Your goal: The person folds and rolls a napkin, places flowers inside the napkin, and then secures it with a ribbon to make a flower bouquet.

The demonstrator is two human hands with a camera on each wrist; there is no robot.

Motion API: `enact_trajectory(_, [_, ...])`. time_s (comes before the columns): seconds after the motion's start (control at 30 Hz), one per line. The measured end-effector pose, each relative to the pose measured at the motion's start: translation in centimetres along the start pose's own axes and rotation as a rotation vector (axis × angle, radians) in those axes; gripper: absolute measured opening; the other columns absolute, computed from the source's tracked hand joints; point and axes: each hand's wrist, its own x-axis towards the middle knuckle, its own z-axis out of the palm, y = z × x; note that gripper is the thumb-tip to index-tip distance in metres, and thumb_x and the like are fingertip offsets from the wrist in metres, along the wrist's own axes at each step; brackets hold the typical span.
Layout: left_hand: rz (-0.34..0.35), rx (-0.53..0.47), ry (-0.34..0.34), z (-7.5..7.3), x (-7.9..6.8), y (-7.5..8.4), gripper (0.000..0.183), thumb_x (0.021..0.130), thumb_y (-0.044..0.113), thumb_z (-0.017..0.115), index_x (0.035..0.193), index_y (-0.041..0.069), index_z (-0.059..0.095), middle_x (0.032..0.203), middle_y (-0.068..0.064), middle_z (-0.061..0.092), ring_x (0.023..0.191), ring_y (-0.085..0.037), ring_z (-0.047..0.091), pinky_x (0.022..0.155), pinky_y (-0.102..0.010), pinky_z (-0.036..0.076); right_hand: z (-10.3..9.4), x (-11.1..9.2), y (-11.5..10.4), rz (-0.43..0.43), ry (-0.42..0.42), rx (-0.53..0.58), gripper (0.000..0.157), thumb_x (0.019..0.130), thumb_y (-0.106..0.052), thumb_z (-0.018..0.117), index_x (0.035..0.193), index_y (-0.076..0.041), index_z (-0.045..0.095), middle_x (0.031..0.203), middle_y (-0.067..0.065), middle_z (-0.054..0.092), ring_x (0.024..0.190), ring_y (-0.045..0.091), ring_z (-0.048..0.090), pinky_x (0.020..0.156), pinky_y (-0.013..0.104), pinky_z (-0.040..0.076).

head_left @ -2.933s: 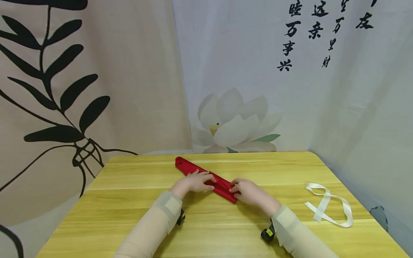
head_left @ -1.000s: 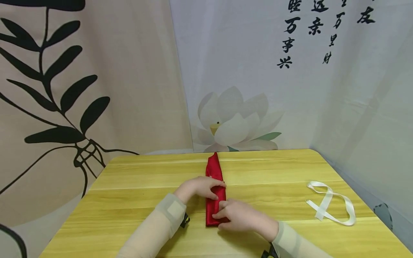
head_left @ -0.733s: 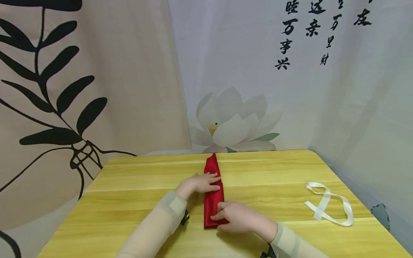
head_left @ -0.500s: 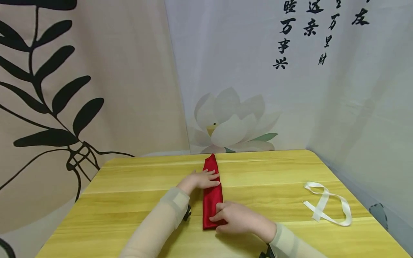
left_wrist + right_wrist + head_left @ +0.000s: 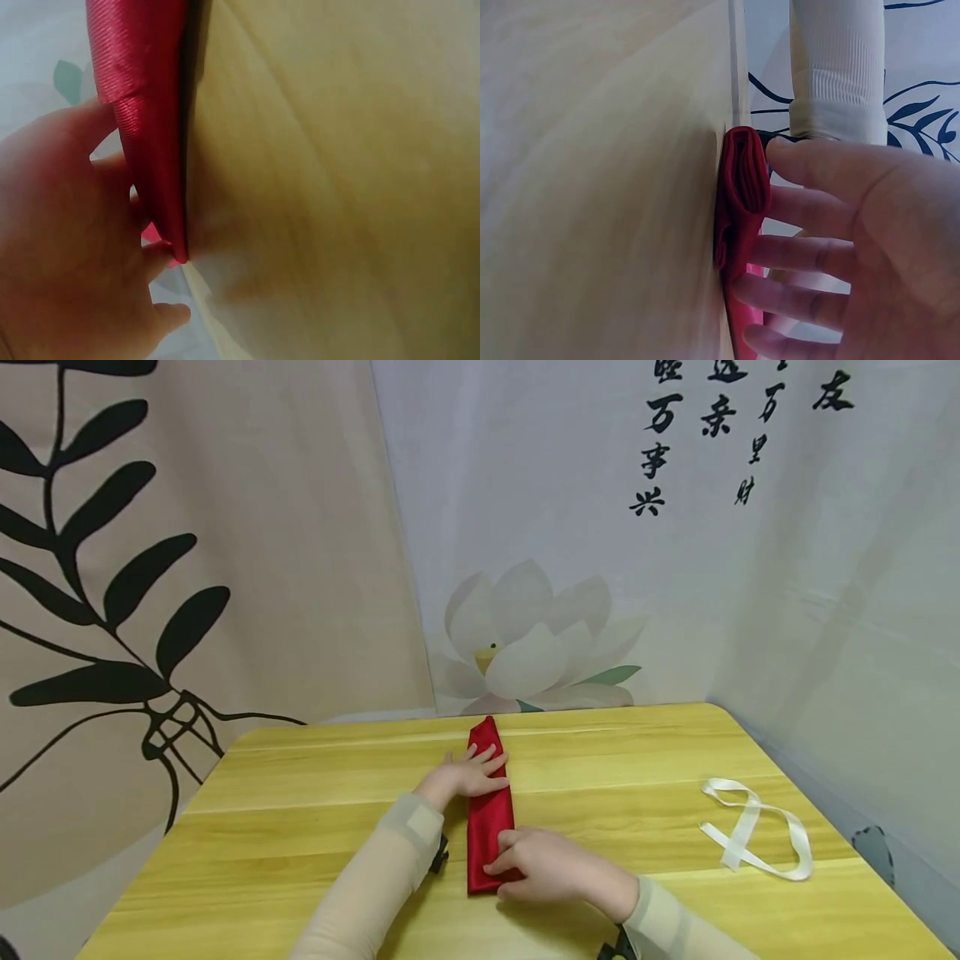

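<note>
A shiny red cloth (image 5: 491,818), folded into a long flat strip, lies lengthwise away from me on the table, its far end tapering to a point. My left hand (image 5: 471,775) rests across its far part with the fingers spread. At the near end, my right hand (image 5: 547,864) lays its fingers on the strip from the right side. Layered folds show at the end of the cloth (image 5: 744,161) in the right wrist view, with relaxed fingers along it. In the left wrist view the cloth edge (image 5: 146,97) runs beside my fingers.
A white ribbon (image 5: 798,843) lies in a loose loop on the right side of the wooden table (image 5: 300,793). Behind the table's far edge hangs a printed curtain (image 5: 300,543) with leaves, a lotus and dark characters.
The red strip has turned from a diagonal to point straight away from me. My left hand has slid toward its far end, fingers spreading; my right hand stays at the near end lately.
</note>
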Motion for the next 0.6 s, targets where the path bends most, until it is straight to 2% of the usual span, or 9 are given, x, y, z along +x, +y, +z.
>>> enact_trajectory(0.33, [-0.039, 0.044, 0.016, -0.31, -0.93, 0.53, 0.064, 0.097, 0.057, 0.043, 0.153, 0.032, 0.029, 0.160, 0.000, 0.021, 0.146, -0.033, 0.013, 0.111, -0.062, 0.004, -0.53, -0.24, -0.13, -0.020, -0.010, 0.010, 0.026, 0.086, -0.030, 0.073, 0.109, -0.018, 0.075, 0.085, -0.013, 0.051, 0.074, -0.002, 0.044, 0.069, 0.014, 0.038])
enact_trajectory(0.47, [-0.019, 0.055, 0.048, -0.18, -0.96, 0.38, 0.061, 0.097, 0.056, 0.044, 0.151, 0.031, 0.034, 0.158, 0.000, 0.026, 0.144, -0.033, 0.018, 0.111, -0.062, 0.007, -0.43, -0.40, -0.01, -0.025, -0.001, 0.027, 0.025, 0.086, -0.029, 0.072, 0.108, -0.017, 0.076, 0.084, -0.014, 0.051, 0.075, -0.001, 0.044, 0.069, 0.013, 0.038])
enact_trajectory(0.6, [0.016, 0.060, 0.087, -0.32, -1.06, 0.23, 0.056, 0.098, 0.053, 0.045, 0.148, 0.029, 0.041, 0.155, 0.000, 0.032, 0.143, -0.030, 0.023, 0.110, -0.062, 0.008, -0.48, -0.67, 0.22, -0.012, 0.010, 0.074, 0.023, 0.087, -0.026, 0.071, 0.107, -0.015, 0.075, 0.091, -0.012, 0.057, 0.084, 0.001, 0.051, 0.078, 0.017, 0.043])
